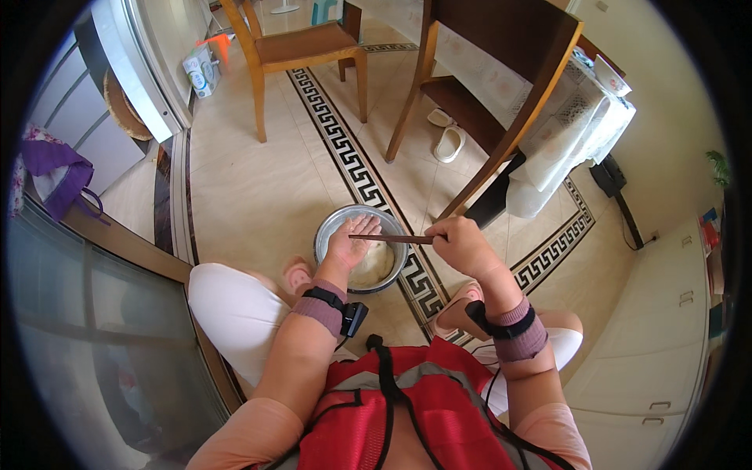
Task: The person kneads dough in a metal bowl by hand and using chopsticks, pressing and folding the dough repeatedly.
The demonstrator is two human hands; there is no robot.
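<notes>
A round metal basin (322,235) stands on the tiled floor between my feet, with pale dough (379,265) in its bottom. My left hand (351,244) is held palm up over the basin's left side, fingers extended, with whitish residue on the skin. In my right hand (464,244), a fist to the right of the basin, are dark wooden chopsticks (399,239); I cannot tell whether it is one or a pair. They point left across the basin, and their tip lies over my left palm, touching or just above it.
Wooden chairs (308,47) stand ahead, one close by a cloth-covered table (564,135). Pale clogs (450,144) lie under the nearer chair. A glass-panelled door (106,329) is at my left, white cabinets (640,352) at my right.
</notes>
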